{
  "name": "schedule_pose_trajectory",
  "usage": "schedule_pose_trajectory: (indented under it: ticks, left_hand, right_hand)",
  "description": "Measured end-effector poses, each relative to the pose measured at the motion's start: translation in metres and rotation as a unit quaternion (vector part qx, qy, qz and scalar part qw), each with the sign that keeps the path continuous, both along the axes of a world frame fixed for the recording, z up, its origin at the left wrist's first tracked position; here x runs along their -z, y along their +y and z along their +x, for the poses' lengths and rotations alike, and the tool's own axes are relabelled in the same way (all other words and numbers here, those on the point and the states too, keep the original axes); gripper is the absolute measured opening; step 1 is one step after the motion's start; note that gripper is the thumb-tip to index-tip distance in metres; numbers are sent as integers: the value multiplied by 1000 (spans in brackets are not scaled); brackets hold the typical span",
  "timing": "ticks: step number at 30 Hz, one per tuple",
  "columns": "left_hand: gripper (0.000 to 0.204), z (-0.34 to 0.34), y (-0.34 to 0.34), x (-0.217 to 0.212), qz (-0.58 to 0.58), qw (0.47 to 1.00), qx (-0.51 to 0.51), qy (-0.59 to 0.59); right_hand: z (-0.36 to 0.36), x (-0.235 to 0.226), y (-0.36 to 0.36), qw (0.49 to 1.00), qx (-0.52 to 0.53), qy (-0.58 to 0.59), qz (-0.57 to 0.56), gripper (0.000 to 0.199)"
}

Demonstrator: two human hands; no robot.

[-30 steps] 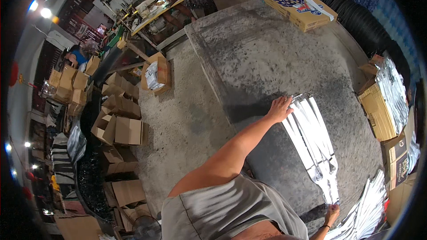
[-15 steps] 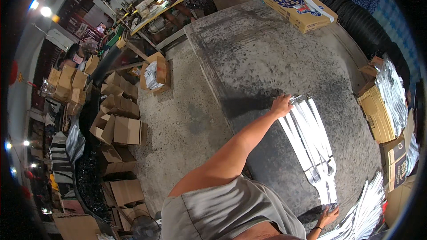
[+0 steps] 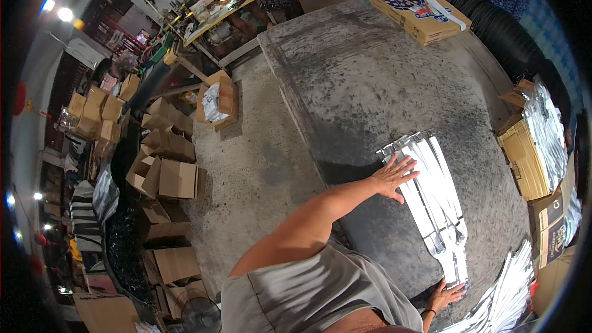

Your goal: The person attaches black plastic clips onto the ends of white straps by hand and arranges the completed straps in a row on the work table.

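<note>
silver strips [image 3: 439, 200] lie bundled on the gray table [image 3: 345, 80], their narrow near end at my right hand [image 3: 440, 298], whose fingers are parted, though i cannot tell whether they grip. farther up, my left hand [image 3: 393, 179] is spread wide over their left edge; beyond, a cardboard carton [image 3: 425, 28] sits at the table's far end.

Left of the grey table [image 3: 370, 68] lies speckled floor [image 3: 243, 154]; beyond its far-left corner, a yellow-edged workbench [image 3: 223, 20]. Left of the table, 2 white lamps [image 3: 65, 14] glare; right of it, blue cloth [image 3: 552, 46] hangs.
</note>
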State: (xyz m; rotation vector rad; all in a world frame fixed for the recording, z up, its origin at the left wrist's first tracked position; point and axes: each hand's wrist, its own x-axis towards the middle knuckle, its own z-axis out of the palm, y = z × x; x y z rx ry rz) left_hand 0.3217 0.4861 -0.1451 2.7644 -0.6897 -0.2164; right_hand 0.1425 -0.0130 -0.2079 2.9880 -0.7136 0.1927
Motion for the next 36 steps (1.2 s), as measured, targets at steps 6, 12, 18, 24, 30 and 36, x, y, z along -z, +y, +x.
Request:
schedule_pose_trajectory:
  ticks: [6,12,18,24,30,36]
  left_hand:
    - [94,6,1,22,12,999,-31,-36]
    - [90,5,-1,23,28,998,-49,-33]
    - [89,-1,-2,29,18,996,-54,-68]
    - [87,-1,-1,17,26,998,-54,-37]
    - [88,-1,0,16,34,998,-55,-26]
    - [88,0,0,12,39,998,-55,-9]
  right_hand:
    - [23,-18,2,998,11,47,47,76]
    - [32,-8,-2,999,9,47,25,70]
    - [32,5,-14,999,-20,17,25,68]
    - [33,-8,1,997,24,60,29,72]
    - [36,-20,12,994,48,89,29,71]
    - [37,-22,13,993,54,99,32,71]
